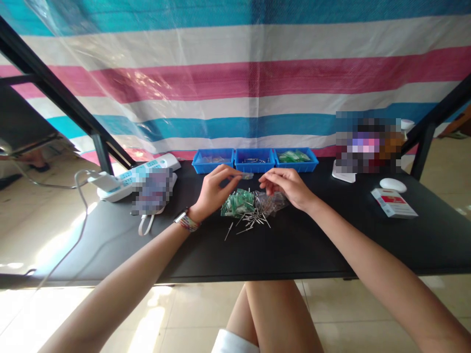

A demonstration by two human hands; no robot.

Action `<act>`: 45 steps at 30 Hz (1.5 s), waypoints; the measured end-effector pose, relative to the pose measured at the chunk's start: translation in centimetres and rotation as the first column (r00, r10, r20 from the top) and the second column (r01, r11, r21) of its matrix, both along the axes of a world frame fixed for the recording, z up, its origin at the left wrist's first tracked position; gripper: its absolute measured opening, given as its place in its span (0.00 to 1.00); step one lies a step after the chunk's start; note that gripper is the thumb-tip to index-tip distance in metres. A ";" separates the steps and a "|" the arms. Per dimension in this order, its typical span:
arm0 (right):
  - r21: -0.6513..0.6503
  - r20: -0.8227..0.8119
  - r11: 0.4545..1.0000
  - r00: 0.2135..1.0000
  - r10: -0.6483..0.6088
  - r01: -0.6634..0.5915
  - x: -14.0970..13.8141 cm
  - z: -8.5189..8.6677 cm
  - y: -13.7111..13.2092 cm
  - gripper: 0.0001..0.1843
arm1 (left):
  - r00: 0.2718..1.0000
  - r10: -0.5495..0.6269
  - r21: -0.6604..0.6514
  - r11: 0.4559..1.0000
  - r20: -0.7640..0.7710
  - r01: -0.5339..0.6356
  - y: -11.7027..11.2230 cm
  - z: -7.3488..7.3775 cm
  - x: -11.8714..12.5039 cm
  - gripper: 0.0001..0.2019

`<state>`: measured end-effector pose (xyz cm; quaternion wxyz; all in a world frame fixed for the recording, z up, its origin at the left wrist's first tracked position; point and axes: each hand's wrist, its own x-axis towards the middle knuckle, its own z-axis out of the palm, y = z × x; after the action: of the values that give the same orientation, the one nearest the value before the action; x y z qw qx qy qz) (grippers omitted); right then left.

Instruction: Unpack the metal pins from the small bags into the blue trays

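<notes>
My left hand pinches a small clear plastic bag between thumb and fingertips, above the pile. Just right of it, my right hand has its fingers curled in; whether anything is between them is hidden. Beneath my hands lie green packets, clear plastic bags and loose silver pop rivets. Behind stand three blue bins in a row: the left bin has clear bags, the middle bin some rivets, and the right bin green packets.
To the left are a white power strip with a plugged-in cable and a blurred device on a stand. On the right lie a white box, a white rounded object and a blurred item on a white stand. A striped sheet hangs behind.
</notes>
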<state>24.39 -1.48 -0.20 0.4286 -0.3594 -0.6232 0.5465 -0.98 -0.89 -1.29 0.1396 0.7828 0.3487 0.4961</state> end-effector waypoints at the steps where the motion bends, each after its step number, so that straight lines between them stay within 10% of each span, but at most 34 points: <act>1: 0.075 0.061 0.997 0.998 -0.023 0.018 0.4 0.2 0.1 0.18 | 0.997 0.040 -0.051 0.998 0.063 -0.037 0.3 -0.1 -0.2 0.10; 8: 0.400 0.689 0.841 0.725 -0.013 -0.365 2.7 1.1 0.4 0.19 | 0.810 0.290 -0.373 0.923 0.510 -0.096 4.1 -1.1 -2.6 0.17; 17: 0.416 0.719 0.829 0.694 -0.048 -0.373 2.9 0.3 0.7 0.12 | 0.659 0.280 -0.506 0.844 0.698 0.178 4.9 -0.8 -3.7 0.24; 24: 0.473 0.434 0.881 0.874 -0.218 -0.015 2.6 -0.1 1.5 0.10 | 0.859 0.162 -0.409 0.911 0.485 0.059 3.7 -0.8 -3.0 0.22; 27: 0.298 0.223 0.948 0.957 -0.185 0.114 1.4 -0.9 1.6 0.17 | 0.987 0.044 -0.200 0.980 0.155 -0.013 2.0 -0.4 -1.7 0.23; 32: -0.002 -0.012 1.000 0.999 -0.032 0.032 -0.8 -1.8 0.6 0.29 | 0.962 -0.177 0.040 0.981 -0.208 0.189 -0.6 0.2 0.3 0.17; 39: 0.048 0.033 0.998 0.998 0.045 -0.047 -1.5 -1.3 -0.6 0.20 | 0.980 -0.124 0.047 0.990 -0.158 0.133 -0.4 -0.1 0.3 0.07; 45: 0.179 0.104 0.983 0.993 -0.057 0.037 -1.7 -1.9 -0.2 0.18 | 0.986 -0.136 -0.219 0.963 0.102 0.155 -1.1 -0.1 0.5 0.21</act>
<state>22.64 -1.72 -2.05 0.4371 -0.3638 -0.6830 0.4584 -0.45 -1.98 -1.36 0.2786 0.7633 0.3382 0.4747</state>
